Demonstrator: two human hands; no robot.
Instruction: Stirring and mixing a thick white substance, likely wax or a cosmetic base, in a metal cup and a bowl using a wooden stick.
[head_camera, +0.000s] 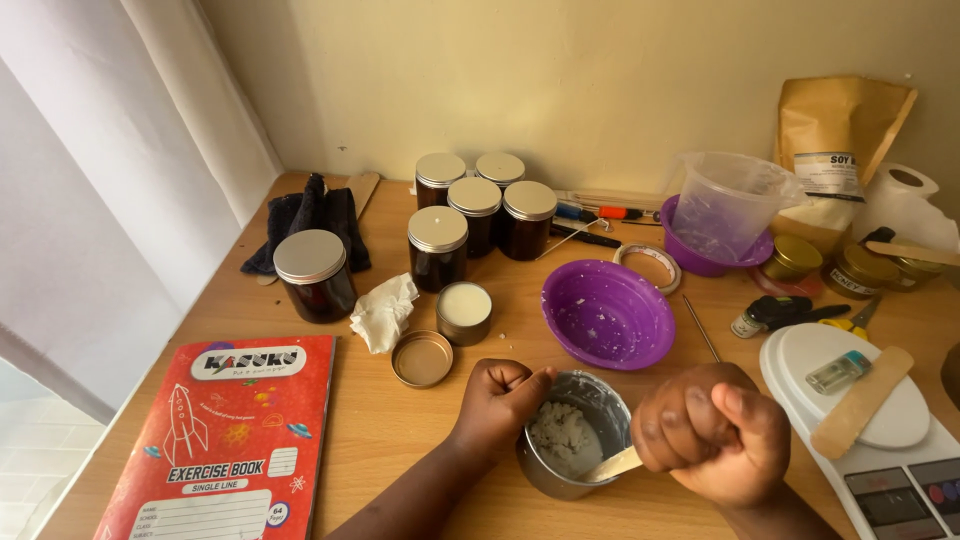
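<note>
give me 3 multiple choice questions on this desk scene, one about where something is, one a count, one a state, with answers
1. Where does the red exercise book lie?
A. at the near left corner of the table
B. on the white scale
C. inside the purple bowl

2. How many dark jars with silver lids stand on the table?
A. three
B. six
C. nine

3. What is the state of the small tin of white wax?
A. sealed with its lid
B. open, its lid beside it
C. tipped on its side

Answers: 1 A, it lies left of the left hand. 2 B, five in a cluster and one apart by the dark cloth. 3 B, its lid lies upturned next to it.
</note>
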